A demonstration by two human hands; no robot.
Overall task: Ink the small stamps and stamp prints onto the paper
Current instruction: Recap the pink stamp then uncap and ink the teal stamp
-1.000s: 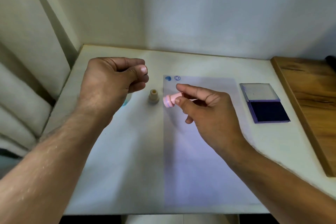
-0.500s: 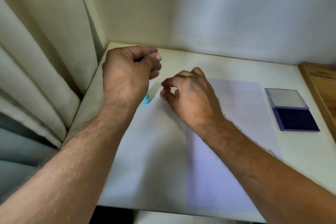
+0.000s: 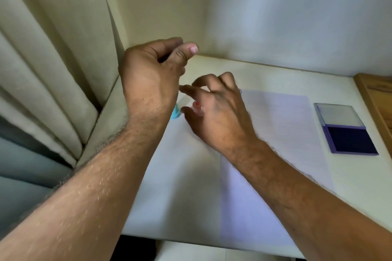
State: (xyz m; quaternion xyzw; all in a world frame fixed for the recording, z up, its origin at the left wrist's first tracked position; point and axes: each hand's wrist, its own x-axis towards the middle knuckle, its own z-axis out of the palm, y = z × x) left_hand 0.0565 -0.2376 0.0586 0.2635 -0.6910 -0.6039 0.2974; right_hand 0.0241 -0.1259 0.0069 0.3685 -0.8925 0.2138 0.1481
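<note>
Pink plastic shows between my right hand's [image 3: 214,112] thumb and fingers: the pink stamp [image 3: 197,108], which I pinch low over the white table [image 3: 186,186], just left of the paper's [image 3: 282,129] edge. A second ago I held it out over the paper's top left corner; now my hand has crossed to the left and covers that corner, so the two blue prints and the beige stamp seen earlier are hidden behind it. My left hand [image 3: 152,74] has risen a little and hangs above the table with fingers curled in and thumb laid forward (whether anything sits inside that fist I cannot tell). The view has swung left too, so more curtain [image 3: 53,70] shows than before.

Counting from this one head view: two stamps visible, the pink one in my grip and a blue stamp [image 3: 176,112] standing on the table just beside my left wrist; one sheet of paper; one ink pad [image 3: 350,137], lid open, lying right of the paper
</note>
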